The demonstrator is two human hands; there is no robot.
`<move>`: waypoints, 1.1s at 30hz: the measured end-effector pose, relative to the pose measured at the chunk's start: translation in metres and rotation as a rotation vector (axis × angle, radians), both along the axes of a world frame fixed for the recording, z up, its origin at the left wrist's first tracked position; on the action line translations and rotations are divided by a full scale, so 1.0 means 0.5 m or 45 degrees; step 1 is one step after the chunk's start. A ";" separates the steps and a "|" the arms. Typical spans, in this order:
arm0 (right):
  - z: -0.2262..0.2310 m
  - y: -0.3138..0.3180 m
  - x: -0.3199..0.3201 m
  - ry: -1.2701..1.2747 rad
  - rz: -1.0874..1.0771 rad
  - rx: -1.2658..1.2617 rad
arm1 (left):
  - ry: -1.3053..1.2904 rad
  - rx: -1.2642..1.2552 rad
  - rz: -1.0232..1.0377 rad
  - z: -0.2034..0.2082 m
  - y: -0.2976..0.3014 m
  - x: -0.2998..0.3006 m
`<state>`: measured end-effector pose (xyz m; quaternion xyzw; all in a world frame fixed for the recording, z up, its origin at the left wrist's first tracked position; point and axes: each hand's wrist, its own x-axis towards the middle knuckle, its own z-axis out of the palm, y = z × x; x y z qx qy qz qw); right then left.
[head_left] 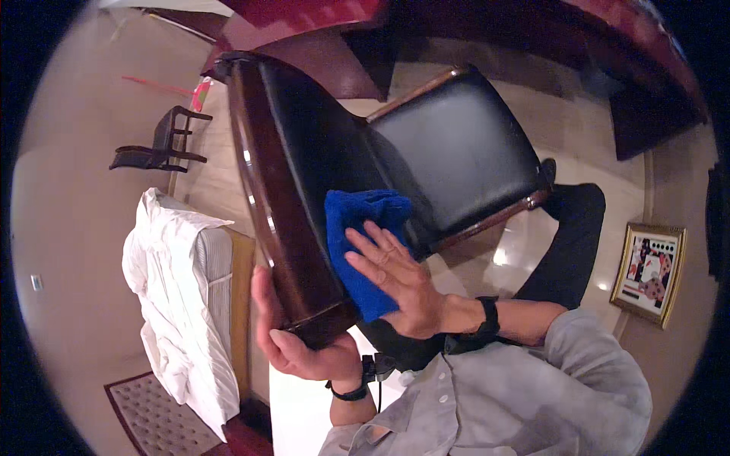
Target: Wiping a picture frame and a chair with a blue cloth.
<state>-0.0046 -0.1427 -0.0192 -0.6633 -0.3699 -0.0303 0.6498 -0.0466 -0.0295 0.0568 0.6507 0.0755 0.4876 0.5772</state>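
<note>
A dark wooden chair [464, 152] with black padded seat and backrest stands tilted in front of me. My left hand [308, 349] is closed around the near corner of its backrest, fingers on the outer wooden side. Against the black backrest padding lies a blue cloth [365, 207], folded and soft. My right hand [403, 285] presses flat on this cloth, its fingers stretched and apart; the thumb is hard to make out.
On the left, a bed [217, 262] carries a rumpled white sheet [171, 304]. Beyond it is a second dark chair [163, 140]. A gold-framed picture [648, 273] is at the right. Dark red furniture [494, 26] runs along the far side. A tufted panel [163, 414] shows lower left.
</note>
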 end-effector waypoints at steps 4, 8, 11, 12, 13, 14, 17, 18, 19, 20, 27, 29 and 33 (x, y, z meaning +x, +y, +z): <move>0.053 0.034 0.070 -0.114 0.089 -0.130 | -0.043 -0.217 -0.004 0.004 -0.009 0.010; 0.067 0.168 0.280 -0.162 -0.080 -0.118 | -0.035 -0.193 -0.091 0.006 0.001 0.009; 0.104 0.233 0.437 -0.044 -0.154 -0.203 | -0.085 -0.195 -0.188 0.000 -0.002 0.012; 0.118 0.236 0.463 -0.073 -0.199 -0.180 | -0.090 -0.234 -0.214 -0.003 -0.007 0.017; 0.112 0.233 0.465 -0.100 -0.241 -0.210 | -0.105 -0.236 -0.247 -0.009 -0.010 0.020; 0.101 0.227 0.462 -0.125 -0.287 -0.243 | -0.109 -0.237 -0.261 -0.007 -0.017 0.017; 0.093 0.194 0.282 -0.412 -0.196 -0.203 | -0.107 -0.266 -0.205 -0.009 -0.004 0.013; 0.103 0.157 0.226 -0.525 -0.185 -0.189 | -0.081 -0.256 -0.176 -0.001 -0.010 0.012; 0.113 0.125 0.178 -0.471 -0.113 -0.193 | -0.049 -0.244 -0.141 0.004 -0.010 0.007; 0.121 0.100 0.160 -0.429 -0.051 -0.203 | -0.049 -0.263 -0.159 0.008 -0.013 0.010; 0.281 -0.128 0.208 0.821 0.137 -0.134 | -0.302 -0.305 -0.643 -0.051 0.029 -0.019; 0.362 -0.276 0.145 1.007 -0.102 -0.304 | -0.248 -0.255 -0.639 -0.075 0.051 -0.051; 0.564 -0.482 -0.004 0.970 -0.767 -0.149 | 0.426 0.016 -0.679 -0.134 0.236 -0.138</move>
